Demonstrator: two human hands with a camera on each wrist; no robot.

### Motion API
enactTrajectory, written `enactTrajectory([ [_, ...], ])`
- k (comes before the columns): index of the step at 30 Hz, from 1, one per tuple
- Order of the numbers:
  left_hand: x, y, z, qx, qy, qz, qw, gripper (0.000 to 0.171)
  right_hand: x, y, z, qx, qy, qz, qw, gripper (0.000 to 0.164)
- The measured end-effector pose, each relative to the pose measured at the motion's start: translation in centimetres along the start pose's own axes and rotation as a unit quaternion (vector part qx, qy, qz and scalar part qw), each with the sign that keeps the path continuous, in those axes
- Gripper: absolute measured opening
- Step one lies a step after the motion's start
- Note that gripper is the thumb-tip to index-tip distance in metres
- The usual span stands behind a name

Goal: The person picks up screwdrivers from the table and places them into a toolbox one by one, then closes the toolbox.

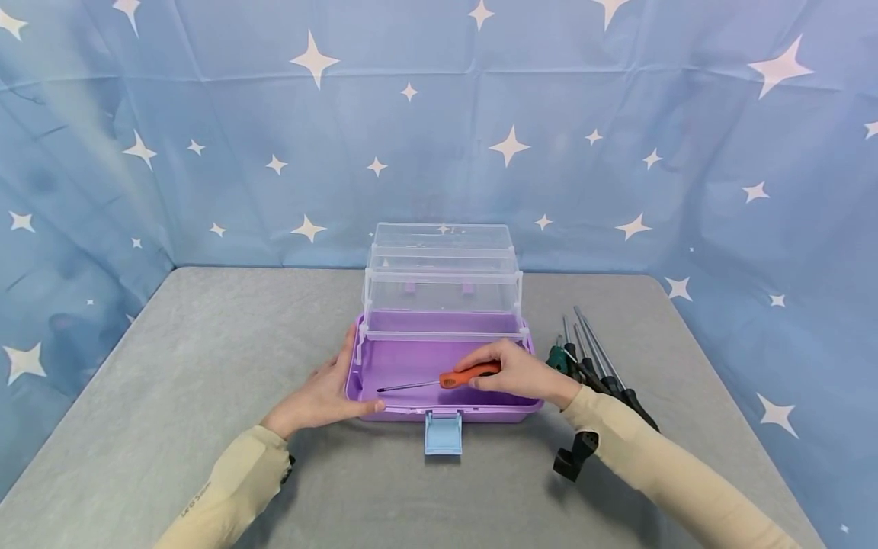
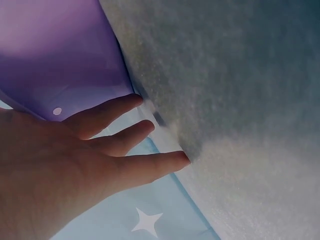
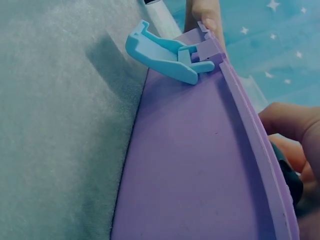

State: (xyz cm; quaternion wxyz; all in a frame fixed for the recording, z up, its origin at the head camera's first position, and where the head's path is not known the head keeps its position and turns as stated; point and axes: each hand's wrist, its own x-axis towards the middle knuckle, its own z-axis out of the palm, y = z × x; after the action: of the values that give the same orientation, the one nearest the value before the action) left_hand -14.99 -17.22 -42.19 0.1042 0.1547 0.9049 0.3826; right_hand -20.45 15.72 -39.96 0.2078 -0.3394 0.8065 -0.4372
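Observation:
A purple toolbox (image 1: 405, 358) stands with its clear lid (image 1: 442, 259) raised at the back. Over its inside, my right hand (image 1: 517, 374) holds an orange-handled screwdriver (image 1: 468, 375) between thumb and fingers, shaft pointing left. Whether the shaft touches the box floor I cannot tell. In the right wrist view, the front wall (image 3: 185, 150) partly hides that hand and the dark handle end. My left hand (image 1: 325, 393) rests against the box's left side, thumb at the front rim. The left wrist view shows its fingers (image 2: 145, 167) straight and spread.
Several screwdrivers (image 1: 607, 374) with dark handles lie right of the box, partly behind the right forearm; one has a green handle (image 1: 558, 358). A light blue latch (image 1: 443, 433) hangs open at the box front. Grey cloth (image 1: 226, 335) covers the table; a starry curtain (image 1: 439, 114) hangs behind.

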Motion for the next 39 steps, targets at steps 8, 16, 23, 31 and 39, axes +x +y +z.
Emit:
enactTrajectory([
  [8,0.3,-0.1,0.0,-0.005,-0.002,0.013,0.9999,0.126,0.0,0.0,0.1,-0.054,-0.006,-0.002,0.999,0.024],
  [16,0.4,-0.1,-0.2,-0.032,-0.007,0.029,0.999,0.127,-0.1,-0.1,0.0,-0.053,-0.001,-0.02,0.998,0.023],
  [23,0.3,-0.2,-0.3,-0.035,-0.009,0.034,0.9988,0.126,-0.8,-0.4,-0.7,-0.029,0.036,-0.032,0.998,0.021],
  [31,0.1,-0.4,-0.2,-0.033,-0.017,0.028,0.9989,0.126,-3.3,-0.8,-2.1,-0.017,0.089,-0.013,0.996,0.021],
  [39,-0.1,-0.4,-0.2,-0.028,-0.022,0.023,0.9991,0.126,-6.0,-0.3,-3.2,-0.013,0.136,-0.02,0.99,0.02],
])
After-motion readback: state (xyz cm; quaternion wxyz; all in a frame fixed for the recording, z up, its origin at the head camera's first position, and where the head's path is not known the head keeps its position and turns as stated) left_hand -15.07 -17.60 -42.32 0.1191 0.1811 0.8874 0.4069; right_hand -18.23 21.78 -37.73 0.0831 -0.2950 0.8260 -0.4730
